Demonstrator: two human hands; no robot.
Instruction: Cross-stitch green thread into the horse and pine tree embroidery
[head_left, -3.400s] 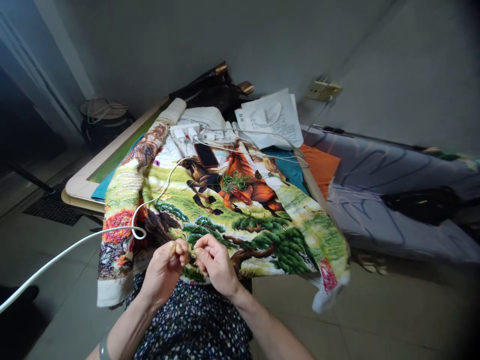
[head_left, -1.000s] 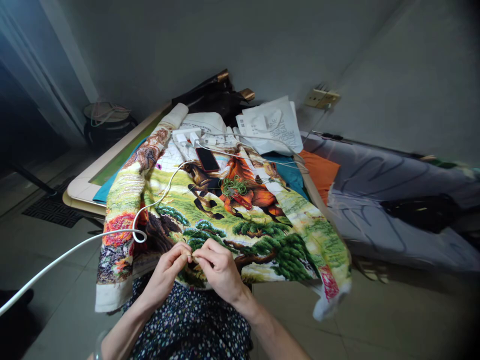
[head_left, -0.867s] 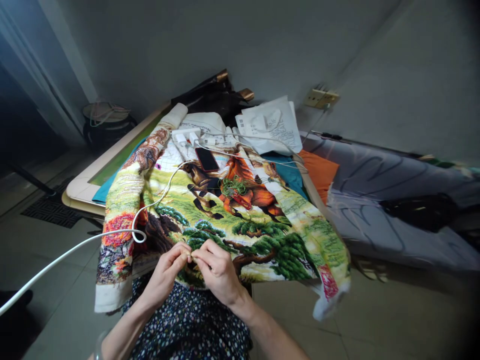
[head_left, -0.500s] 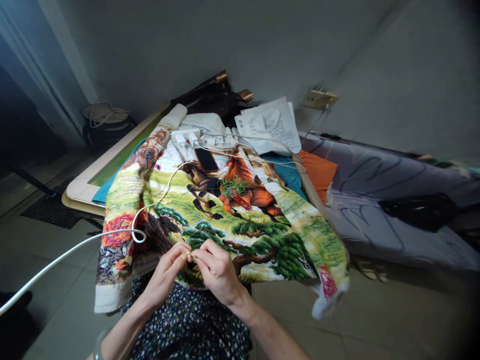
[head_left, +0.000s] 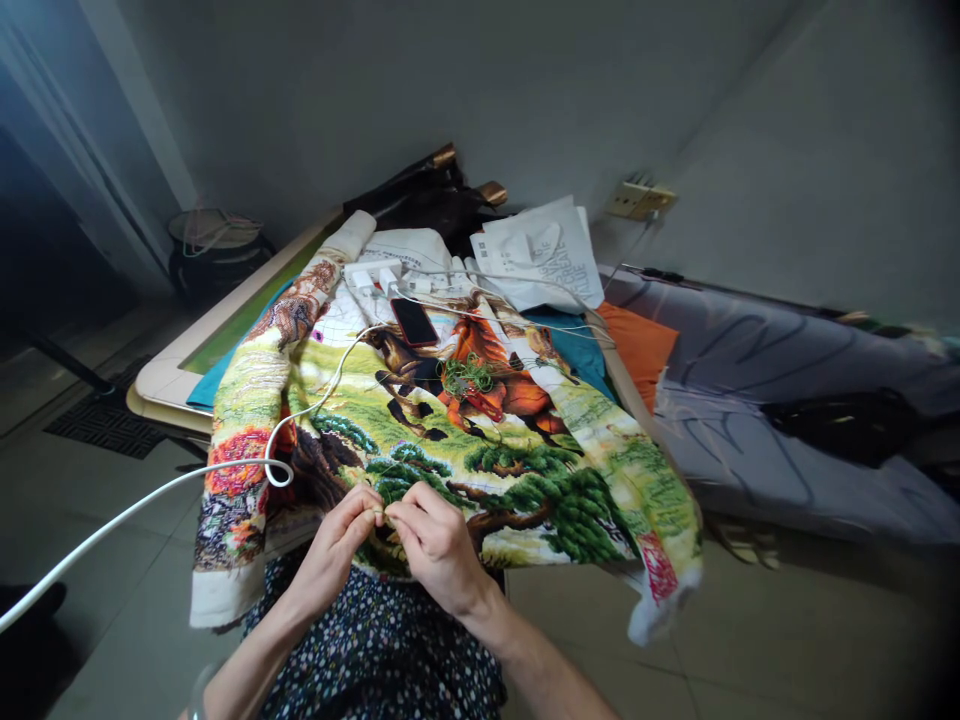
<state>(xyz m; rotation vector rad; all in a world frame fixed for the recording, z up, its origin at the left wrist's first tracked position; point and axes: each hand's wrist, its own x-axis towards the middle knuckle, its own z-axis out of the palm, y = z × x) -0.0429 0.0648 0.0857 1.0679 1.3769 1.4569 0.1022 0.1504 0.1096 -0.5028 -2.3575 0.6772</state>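
Over the table's near edge lies a large embroidery cloth (head_left: 420, 450) with horses and pine trees, its left and right sides rolled up. My left hand (head_left: 346, 530) and my right hand (head_left: 431, 535) meet above its lower edge, fingertips pinched close together. Something tiny and pale sits between the fingertips, too small to make out; a thin thread seems to run up from there, faintly. Further up the cloth rests a tangle of green thread (head_left: 466, 374). Behind that lies a phone (head_left: 413, 322) with a dark screen.
A power strip (head_left: 371, 269) with white plugs stands at the back of the cloth. From it a white cable (head_left: 150, 505) loops down to the left. White packets (head_left: 532, 255) lie at the back right, and an orange cloth (head_left: 637, 340) hangs beside the table (head_left: 169, 380).
Both hands stay pinched together in nearly the same spot, with the fingertips shifted very slightly. The view has moved a little; the thread tangle and phone stay in place on the cloth.
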